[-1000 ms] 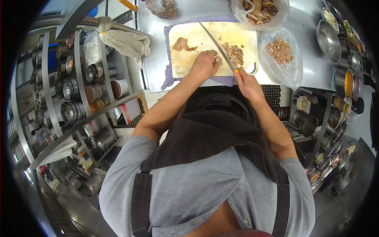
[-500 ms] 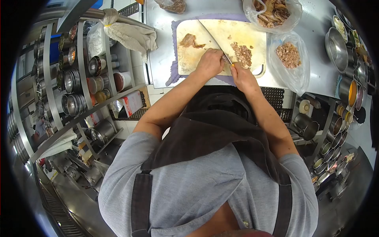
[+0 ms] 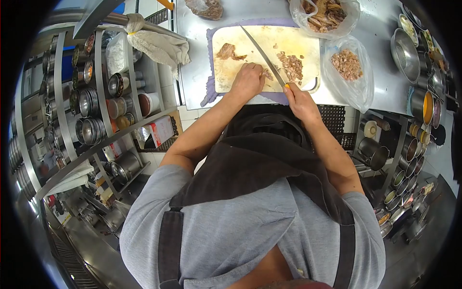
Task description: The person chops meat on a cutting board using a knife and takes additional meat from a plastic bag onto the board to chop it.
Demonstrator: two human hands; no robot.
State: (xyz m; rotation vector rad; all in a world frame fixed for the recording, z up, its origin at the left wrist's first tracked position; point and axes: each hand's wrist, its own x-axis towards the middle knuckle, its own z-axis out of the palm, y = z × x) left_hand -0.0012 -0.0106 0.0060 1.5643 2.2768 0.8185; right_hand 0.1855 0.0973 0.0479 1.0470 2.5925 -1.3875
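Note:
My right hand (image 3: 302,102) is wrapped round the yellow handle of a long knife (image 3: 263,54), whose blade slants up and left across the cutting board (image 3: 226,36). On the board, my left hand (image 3: 249,81) has its fingers curled on a small piece of meat (image 3: 267,73), left of the blade. Chopped meat (image 3: 291,66) lies in a pile just right of the knife. A larger brown piece of meat (image 3: 230,51) rests at the board's left side. Under the board is a purple cloth (image 3: 210,82).
Right of the board lies an open plastic bag of diced meat (image 3: 346,65); another bag of meat pieces (image 3: 325,17) is behind it. A bagged lump (image 3: 205,8) lies at the back left. A metal bowl (image 3: 405,55) stands right. A cloth (image 3: 156,45) hangs left.
The knife has swung away from my left hand to the right, nearer the chopped pile. My left hand has shifted slightly left. The whole view has also moved a little.

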